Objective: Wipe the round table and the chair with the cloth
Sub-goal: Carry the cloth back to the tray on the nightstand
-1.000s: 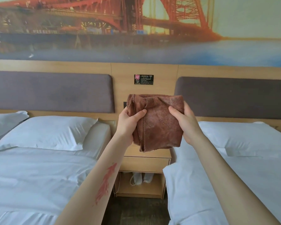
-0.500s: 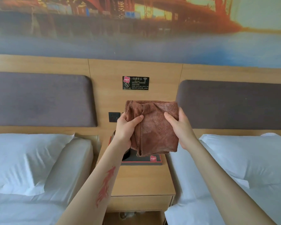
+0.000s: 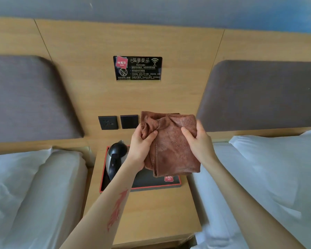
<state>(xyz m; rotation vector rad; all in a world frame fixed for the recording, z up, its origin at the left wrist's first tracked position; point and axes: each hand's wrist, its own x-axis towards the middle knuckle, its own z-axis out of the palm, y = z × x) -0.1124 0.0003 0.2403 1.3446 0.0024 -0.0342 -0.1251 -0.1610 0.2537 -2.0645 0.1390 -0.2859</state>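
A folded brown cloth (image 3: pixel 171 146) hangs in the air in front of me, held at its top corners by both hands. My left hand (image 3: pixel 141 149) pinches its bunched left edge with the thumb on the front. Gripping the right edge is my right hand (image 3: pixel 197 142). The cloth hangs over a wooden nightstand (image 3: pixel 151 212) between two beds. No round table or chair is in view.
On the nightstand sits a black tray with a red rim (image 3: pixel 151 184) holding a dark kettle (image 3: pixel 116 157). White-sheeted beds flank it, the left bed (image 3: pixel 34 194) and the right bed (image 3: pixel 258 186). Wall sockets (image 3: pixel 108 122) and a black notice plate (image 3: pixel 137 68) are on the wooden headboard panel.
My view has moved closer to the nightstand and tilted down, so its top, the tray and the kettle now show. Both hands still hold the cloth the same way.
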